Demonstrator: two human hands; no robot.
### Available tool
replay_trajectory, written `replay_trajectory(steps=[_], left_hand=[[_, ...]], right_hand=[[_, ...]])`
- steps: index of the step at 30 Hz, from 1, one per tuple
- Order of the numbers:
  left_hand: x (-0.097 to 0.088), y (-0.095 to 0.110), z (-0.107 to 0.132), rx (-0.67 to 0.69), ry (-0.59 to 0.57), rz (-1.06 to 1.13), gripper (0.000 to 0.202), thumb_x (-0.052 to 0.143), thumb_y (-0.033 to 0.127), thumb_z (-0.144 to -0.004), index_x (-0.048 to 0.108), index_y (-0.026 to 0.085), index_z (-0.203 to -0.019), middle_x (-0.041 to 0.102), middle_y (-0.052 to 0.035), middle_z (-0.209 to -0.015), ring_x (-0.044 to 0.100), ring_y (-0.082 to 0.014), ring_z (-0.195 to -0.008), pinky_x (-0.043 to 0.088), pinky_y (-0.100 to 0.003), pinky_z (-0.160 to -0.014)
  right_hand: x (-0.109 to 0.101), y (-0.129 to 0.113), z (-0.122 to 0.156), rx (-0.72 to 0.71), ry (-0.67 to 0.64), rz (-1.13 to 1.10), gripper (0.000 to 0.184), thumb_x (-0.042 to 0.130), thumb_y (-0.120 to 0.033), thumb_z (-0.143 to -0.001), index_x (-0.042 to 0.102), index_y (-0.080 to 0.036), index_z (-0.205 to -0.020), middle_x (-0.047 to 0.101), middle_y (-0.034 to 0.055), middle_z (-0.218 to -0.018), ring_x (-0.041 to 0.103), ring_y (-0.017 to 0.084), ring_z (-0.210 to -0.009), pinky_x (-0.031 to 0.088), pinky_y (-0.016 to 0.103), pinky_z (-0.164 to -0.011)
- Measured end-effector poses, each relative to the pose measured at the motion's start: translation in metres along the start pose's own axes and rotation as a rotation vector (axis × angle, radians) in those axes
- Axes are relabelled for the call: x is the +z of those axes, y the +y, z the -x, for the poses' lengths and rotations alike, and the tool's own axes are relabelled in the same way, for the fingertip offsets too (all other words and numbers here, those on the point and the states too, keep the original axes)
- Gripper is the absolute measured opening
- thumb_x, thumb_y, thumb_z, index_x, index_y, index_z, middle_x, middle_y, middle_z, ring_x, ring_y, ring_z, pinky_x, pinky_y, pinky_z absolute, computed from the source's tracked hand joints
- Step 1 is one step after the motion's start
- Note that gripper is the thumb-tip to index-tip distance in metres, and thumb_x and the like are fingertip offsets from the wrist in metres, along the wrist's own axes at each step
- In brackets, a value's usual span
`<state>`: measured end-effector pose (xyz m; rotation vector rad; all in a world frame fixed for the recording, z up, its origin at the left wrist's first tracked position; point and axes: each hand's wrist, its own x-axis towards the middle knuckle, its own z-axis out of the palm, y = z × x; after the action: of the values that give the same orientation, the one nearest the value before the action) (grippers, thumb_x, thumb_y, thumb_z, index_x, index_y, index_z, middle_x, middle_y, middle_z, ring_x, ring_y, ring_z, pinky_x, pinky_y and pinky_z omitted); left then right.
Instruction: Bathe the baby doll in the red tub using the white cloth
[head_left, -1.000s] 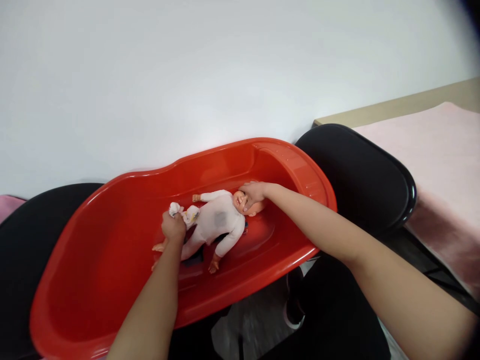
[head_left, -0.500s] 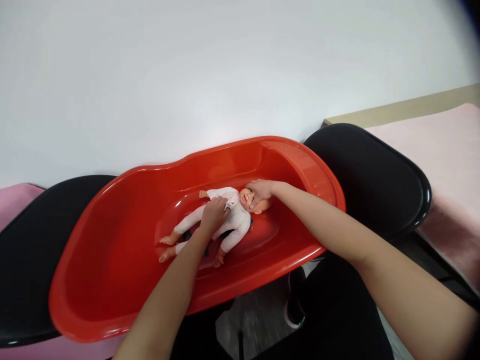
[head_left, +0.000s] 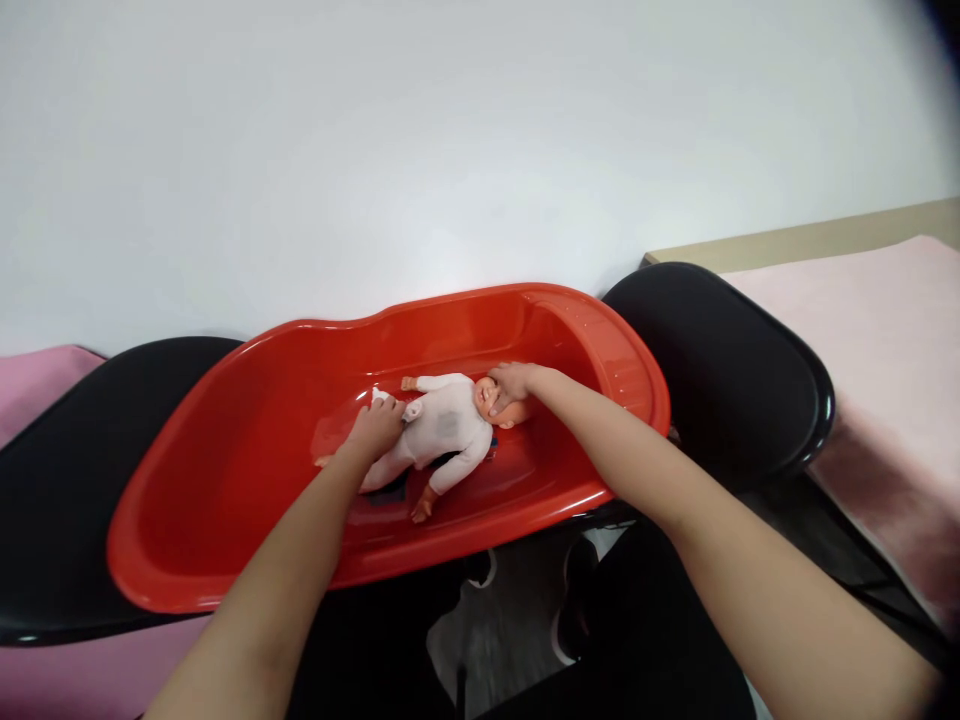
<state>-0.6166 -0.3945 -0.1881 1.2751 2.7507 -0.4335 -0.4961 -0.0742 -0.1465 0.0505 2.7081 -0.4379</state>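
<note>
A baby doll (head_left: 442,432) in a white suit lies on its back in a red plastic tub (head_left: 247,480), head to the right. My left hand (head_left: 377,428) is closed round a small white cloth (head_left: 384,397) and rests on the doll's upper legs. My right hand (head_left: 512,385) curls over the doll's head and holds it by the face. One doll arm points toward me, the other toward the wall.
The tub rests across two black chair seats, one at the left (head_left: 67,480) and one at the right (head_left: 720,370). A pink towel (head_left: 885,350) covers a table at the right. Pink fabric (head_left: 37,380) lies at the left. A white wall (head_left: 450,150) stands behind.
My left hand with the cloth moved from the doll's chest down to its upper legs. My right hand stayed on the head. The view shifted slightly.
</note>
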Motion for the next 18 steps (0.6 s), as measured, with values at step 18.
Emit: replay_trajectory(steps=[18], left_hand=[[0.011,-0.074,0.031,-0.303,-0.230,0.307,0.051,0.091,0.038,-0.072,0.075,0.017,-0.116,0.071,-0.0208,-0.122,0.063,-0.0458,-0.122,0.049,-0.060,-0.106]], right_hand=[[-0.013,0.004,0.011,-0.051,-0.074,-0.119,0.071,0.091,-0.061,-0.070,0.070,-0.022,-0.126,0.075,0.0115,-0.133,0.075,0.034,-0.113,0.060,0.038,-0.089]])
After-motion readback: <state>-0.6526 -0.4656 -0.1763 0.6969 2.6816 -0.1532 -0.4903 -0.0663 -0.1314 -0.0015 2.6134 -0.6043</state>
